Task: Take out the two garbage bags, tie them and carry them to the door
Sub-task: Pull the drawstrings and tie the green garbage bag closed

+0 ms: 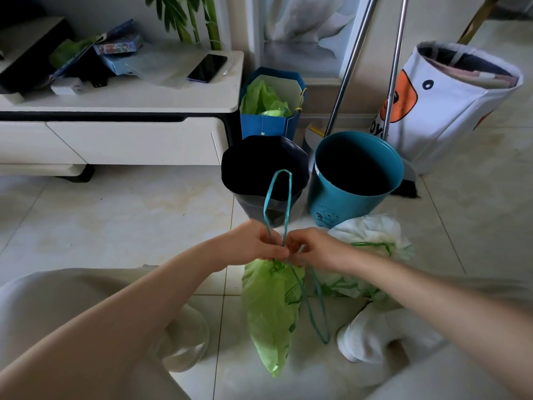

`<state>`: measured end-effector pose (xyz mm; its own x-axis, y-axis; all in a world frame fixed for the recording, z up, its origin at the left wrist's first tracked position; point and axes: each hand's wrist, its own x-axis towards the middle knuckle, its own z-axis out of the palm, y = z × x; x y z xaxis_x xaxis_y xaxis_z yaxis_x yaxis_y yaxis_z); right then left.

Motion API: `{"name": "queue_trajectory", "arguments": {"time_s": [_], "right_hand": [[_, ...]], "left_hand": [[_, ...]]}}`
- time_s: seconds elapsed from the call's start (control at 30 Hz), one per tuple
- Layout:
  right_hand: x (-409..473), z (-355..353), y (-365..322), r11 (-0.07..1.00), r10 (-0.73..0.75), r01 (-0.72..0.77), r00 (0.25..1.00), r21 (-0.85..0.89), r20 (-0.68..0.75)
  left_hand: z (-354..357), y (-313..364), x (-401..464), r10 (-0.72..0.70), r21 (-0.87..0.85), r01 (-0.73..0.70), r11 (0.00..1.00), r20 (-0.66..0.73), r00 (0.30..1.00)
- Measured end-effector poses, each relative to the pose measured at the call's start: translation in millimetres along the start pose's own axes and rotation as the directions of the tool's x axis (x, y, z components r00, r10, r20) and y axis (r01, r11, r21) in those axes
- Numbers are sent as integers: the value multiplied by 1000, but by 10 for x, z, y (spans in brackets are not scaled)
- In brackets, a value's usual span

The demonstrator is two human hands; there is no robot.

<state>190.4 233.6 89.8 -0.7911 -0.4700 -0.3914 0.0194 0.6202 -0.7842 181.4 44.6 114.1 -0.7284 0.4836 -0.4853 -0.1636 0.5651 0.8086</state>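
Left hand [253, 241] and right hand [311, 249] pinch green bag's [271, 313] drawstring [278, 203] above tiled floor [115, 220].

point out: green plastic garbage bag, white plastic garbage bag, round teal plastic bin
green plastic garbage bag [268, 310]: head view, middle of its body
white plastic garbage bag [372, 232]: head view, crumpled top
round teal plastic bin [323, 197]: head view, outer wall

The garbage bag [269, 319] at the hands is light green, with a teal drawstring [278, 203]. The second bag [372, 249] is white with green cord. One bin [353, 177] is teal with a darker printed figure low on its side; the other bin [264, 174] is black. The paper bag [269, 127] behind is blue, holding green plastic. The fabric basket [450, 108] is white with an orange patch and black dots. The cabinet [121, 131] is white with a black stripe, the floor tiles [115, 220] pale cream.
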Motion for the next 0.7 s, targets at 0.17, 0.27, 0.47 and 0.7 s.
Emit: {"name": "queue_trajectory", "arguments": {"time_s": [0.17, 0.27, 0.47, 0.7], "right_hand": [[24, -46, -58, 998, 50, -49, 999, 37, -6], [20, -45, -85, 994, 72, -72, 997, 82, 3], [-55, 12, -117, 985, -2, -3, 999, 172, 33], [15, 41, 31, 902, 161, -145, 987, 407, -5]], "left_hand": [[29, -33, 23, 125, 142, -98, 985, -194, 973], [67, -60, 27, 221, 403, -96, 910, -277, 935], [125, -46, -44, 633, 831, -235, 503, -169, 756], [157, -118, -31, 668, 819, -253, 515, -198, 718]]}}
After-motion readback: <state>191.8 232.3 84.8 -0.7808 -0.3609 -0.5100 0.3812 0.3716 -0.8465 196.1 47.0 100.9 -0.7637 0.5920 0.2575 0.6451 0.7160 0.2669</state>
